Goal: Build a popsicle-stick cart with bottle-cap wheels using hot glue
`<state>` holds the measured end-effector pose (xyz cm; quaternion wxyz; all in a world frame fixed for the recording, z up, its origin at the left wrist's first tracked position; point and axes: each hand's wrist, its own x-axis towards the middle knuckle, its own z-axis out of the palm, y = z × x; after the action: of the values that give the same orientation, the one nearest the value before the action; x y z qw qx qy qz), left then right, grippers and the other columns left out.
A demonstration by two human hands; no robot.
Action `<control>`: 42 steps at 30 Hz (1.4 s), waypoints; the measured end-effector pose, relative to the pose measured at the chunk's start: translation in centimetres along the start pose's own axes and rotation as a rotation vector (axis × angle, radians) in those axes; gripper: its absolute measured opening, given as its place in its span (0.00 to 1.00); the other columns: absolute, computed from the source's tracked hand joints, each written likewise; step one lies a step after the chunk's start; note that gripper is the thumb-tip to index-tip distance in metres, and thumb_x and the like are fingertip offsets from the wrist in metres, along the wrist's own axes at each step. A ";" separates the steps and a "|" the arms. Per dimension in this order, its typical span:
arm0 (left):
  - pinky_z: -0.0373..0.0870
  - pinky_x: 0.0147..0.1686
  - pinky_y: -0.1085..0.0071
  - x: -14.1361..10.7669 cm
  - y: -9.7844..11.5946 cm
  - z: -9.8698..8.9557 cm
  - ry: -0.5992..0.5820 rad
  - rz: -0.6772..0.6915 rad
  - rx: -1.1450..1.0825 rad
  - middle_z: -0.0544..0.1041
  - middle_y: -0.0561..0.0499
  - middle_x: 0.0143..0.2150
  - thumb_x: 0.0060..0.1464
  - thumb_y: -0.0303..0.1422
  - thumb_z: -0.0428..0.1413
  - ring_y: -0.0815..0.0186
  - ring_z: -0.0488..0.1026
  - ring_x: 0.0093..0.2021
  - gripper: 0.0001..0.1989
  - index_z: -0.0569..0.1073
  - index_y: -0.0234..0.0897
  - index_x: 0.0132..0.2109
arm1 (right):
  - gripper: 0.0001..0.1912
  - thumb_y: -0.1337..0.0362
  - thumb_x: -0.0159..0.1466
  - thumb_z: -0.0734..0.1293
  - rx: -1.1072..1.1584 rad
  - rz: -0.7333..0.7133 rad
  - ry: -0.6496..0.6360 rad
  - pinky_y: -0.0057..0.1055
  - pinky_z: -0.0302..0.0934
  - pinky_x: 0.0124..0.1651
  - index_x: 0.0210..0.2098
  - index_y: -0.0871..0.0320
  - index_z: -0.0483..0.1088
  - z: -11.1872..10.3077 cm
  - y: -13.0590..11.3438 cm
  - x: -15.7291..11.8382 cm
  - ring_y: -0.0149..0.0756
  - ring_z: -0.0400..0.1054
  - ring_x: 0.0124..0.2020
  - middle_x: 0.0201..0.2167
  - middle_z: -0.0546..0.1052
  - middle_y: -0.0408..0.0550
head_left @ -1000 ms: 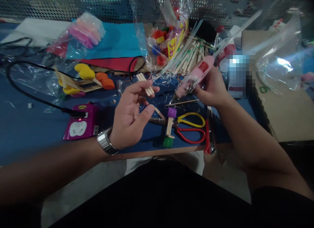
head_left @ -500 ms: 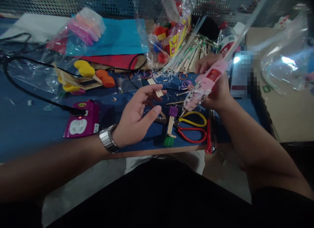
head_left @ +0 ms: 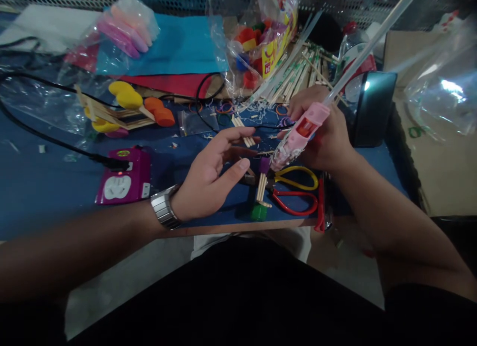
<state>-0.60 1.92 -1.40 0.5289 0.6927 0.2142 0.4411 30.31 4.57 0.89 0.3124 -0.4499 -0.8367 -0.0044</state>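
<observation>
Lower than before, the pink glue gun grasped by the right hand nears the purple-topped stick piece, below centre. Centrally, the left hand pinches short sticks. Dipping further, the gun could knock the piece askew.

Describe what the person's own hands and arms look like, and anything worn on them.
The left hand is ungloved, with a silvery, linked metal band around its wrist. The right hand is ungloved too, with nothing visible at its wrist. A plain black sleeve covers the upper part of the right arm.
</observation>
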 end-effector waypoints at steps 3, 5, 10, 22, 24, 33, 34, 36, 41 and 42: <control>0.93 0.55 0.53 0.0 0.1 0.0 -0.046 -0.008 -0.052 0.80 0.38 0.74 0.77 0.40 0.64 0.46 0.86 0.65 0.25 0.76 0.47 0.75 | 0.23 0.42 0.70 0.74 0.000 -0.078 0.040 0.66 0.71 0.66 0.58 0.41 0.68 -0.1 -0.1 -0.1 0.64 0.77 0.62 0.61 0.82 0.57; 0.93 0.58 0.50 0.0 0.3 -0.1 -0.073 -0.021 -0.100 0.79 0.39 0.76 0.78 0.42 0.63 0.44 0.85 0.68 0.24 0.76 0.48 0.75 | 0.21 0.44 0.73 0.73 -0.023 -0.117 0.052 0.66 0.70 0.64 0.59 0.42 0.69 0.0 -0.1 -0.2 0.63 0.77 0.62 0.61 0.82 0.57; 0.92 0.62 0.48 0.0 0.6 0.0 -0.128 -0.056 -0.178 0.78 0.41 0.78 0.80 0.44 0.61 0.44 0.82 0.73 0.24 0.76 0.50 0.77 | 0.19 0.45 0.77 0.70 -0.041 -0.185 0.096 0.65 0.71 0.60 0.60 0.45 0.70 0.2 -0.3 -0.1 0.62 0.77 0.58 0.57 0.82 0.58; 0.93 0.61 0.47 0.1 0.7 0.1 -0.130 -0.046 -0.139 0.80 0.41 0.76 0.79 0.49 0.61 0.42 0.83 0.72 0.24 0.78 0.49 0.74 | 0.16 0.45 0.78 0.68 -0.108 -0.128 -0.008 0.70 0.62 0.70 0.56 0.47 0.73 0.0 0.3 -0.4 0.64 0.73 0.66 0.60 0.82 0.56; 0.93 0.60 0.45 0.2 0.6 0.1 -0.122 -0.041 -0.133 0.80 0.42 0.76 0.79 0.49 0.61 0.41 0.83 0.71 0.23 0.78 0.51 0.74 | 0.18 0.43 0.78 0.68 -0.095 -0.123 -0.006 0.70 0.61 0.71 0.56 0.47 0.73 0.1 0.3 -0.4 0.65 0.73 0.66 0.60 0.82 0.55; 0.94 0.60 0.49 0.1 0.5 0.2 -0.142 -0.087 -0.242 0.79 0.43 0.77 0.81 0.45 0.60 0.44 0.82 0.74 0.22 0.77 0.51 0.75 | 0.19 0.39 0.80 0.65 -0.143 -0.139 0.046 0.63 0.65 0.66 0.48 0.48 0.72 -0.1 -1.0 0.0 0.59 0.76 0.63 0.56 0.83 0.52; 0.94 0.60 0.49 0.1 0.4 0.2 -0.140 -0.093 -0.244 0.79 0.44 0.77 0.80 0.46 0.61 0.44 0.81 0.74 0.22 0.78 0.52 0.74 | 0.19 0.39 0.80 0.64 -0.141 -0.142 0.046 0.64 0.65 0.66 0.48 0.47 0.72 -0.1 -0.9 -0.1 0.59 0.76 0.63 0.56 0.83 0.52; 0.94 0.60 0.48 0.1 0.3 0.2 -0.130 -0.094 -0.248 0.79 0.45 0.77 0.80 0.46 0.61 0.44 0.81 0.75 0.21 0.78 0.53 0.73 | 0.19 0.40 0.80 0.64 -0.139 -0.146 0.038 0.64 0.67 0.65 0.49 0.47 0.72 -0.1 -0.9 -0.1 0.60 0.76 0.62 0.57 0.83 0.53; 0.94 0.59 0.48 0.1 0.2 0.2 -0.118 -0.105 -0.240 0.78 0.43 0.77 0.78 0.49 0.63 0.42 0.82 0.74 0.22 0.79 0.51 0.73 | 0.17 0.43 0.81 0.65 -0.146 -0.168 0.064 0.64 0.69 0.64 0.47 0.49 0.73 -0.3 -0.9 -0.1 0.59 0.78 0.61 0.54 0.83 0.52; 0.94 0.58 0.49 0.1 0.2 0.2 -0.118 -0.105 -0.236 0.78 0.43 0.77 0.78 0.49 0.63 0.43 0.82 0.73 0.23 0.79 0.51 0.73 | 0.19 0.42 0.81 0.64 -0.140 -0.157 0.055 0.65 0.69 0.65 0.47 0.49 0.73 -0.3 -0.9 -0.1 0.59 0.77 0.61 0.54 0.84 0.53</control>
<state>-0.42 1.79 -1.18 0.6406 0.6384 0.1653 0.3934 29.83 3.89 1.34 0.3015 -0.4032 -0.8582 -0.0998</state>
